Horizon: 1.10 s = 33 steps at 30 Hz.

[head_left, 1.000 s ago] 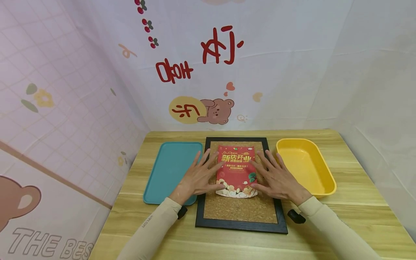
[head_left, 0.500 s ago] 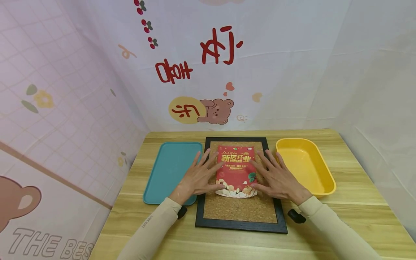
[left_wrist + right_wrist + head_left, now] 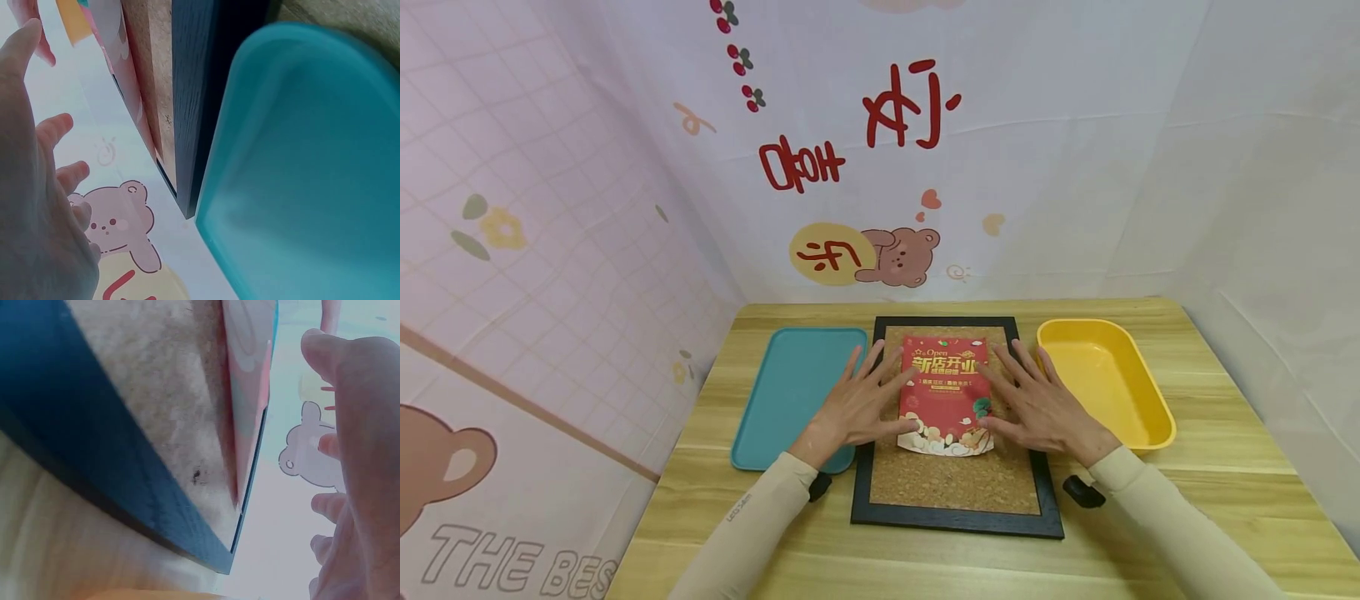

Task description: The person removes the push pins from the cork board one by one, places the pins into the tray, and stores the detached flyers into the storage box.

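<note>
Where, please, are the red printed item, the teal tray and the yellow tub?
Red printed item (image 3: pixel 945 400), head view: middle of its upper face.
Teal tray (image 3: pixel 795 393), head view: bare flat floor.
Yellow tub (image 3: pixel 1108 387), head view: bare inside floor.

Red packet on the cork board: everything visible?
The red flat rectangular packet looks like paper or film, with gold lettering including "Open", a green motif at right and pale rounded shapes along its near edge. It lies face up, lettering upright in the head view, on the black-framed rectangular cork board. The bare left hand and bare right hand hover over its sides, apparently without touching.
</note>
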### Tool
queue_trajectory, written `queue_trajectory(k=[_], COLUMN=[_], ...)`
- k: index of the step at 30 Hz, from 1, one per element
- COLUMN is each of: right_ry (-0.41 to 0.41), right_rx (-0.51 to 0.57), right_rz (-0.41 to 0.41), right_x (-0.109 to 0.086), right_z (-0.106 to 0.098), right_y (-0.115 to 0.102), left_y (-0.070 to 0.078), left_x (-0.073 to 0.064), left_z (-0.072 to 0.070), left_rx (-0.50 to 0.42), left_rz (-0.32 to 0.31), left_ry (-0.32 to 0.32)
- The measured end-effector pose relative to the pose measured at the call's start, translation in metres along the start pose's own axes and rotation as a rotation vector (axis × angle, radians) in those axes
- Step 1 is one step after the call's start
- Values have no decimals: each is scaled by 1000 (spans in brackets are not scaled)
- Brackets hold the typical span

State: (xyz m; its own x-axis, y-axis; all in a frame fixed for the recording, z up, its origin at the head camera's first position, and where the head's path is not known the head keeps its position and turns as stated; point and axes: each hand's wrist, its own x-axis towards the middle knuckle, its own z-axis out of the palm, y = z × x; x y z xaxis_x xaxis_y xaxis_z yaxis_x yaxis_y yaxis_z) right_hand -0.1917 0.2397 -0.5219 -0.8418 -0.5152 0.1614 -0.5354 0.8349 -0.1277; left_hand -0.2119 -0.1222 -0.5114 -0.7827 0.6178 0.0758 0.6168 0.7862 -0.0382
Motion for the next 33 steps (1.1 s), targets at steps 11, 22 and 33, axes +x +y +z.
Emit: queue_trajectory(k=[11,22,33], right_ry=[-50,-56,-91], right_rx=[13,45,181], right_rz=[5,6,4], right_x=[16,37,63], right_z=[-5,-6,-5], right_y=[-3,-2,2], left_y=[-5,-10,-12], left_x=[2,9,16], left_z=[1,13,21], left_rx=[-33,-81,-103], left_rz=[-13,-29,-30], left_ry=[-18,-59,-109])
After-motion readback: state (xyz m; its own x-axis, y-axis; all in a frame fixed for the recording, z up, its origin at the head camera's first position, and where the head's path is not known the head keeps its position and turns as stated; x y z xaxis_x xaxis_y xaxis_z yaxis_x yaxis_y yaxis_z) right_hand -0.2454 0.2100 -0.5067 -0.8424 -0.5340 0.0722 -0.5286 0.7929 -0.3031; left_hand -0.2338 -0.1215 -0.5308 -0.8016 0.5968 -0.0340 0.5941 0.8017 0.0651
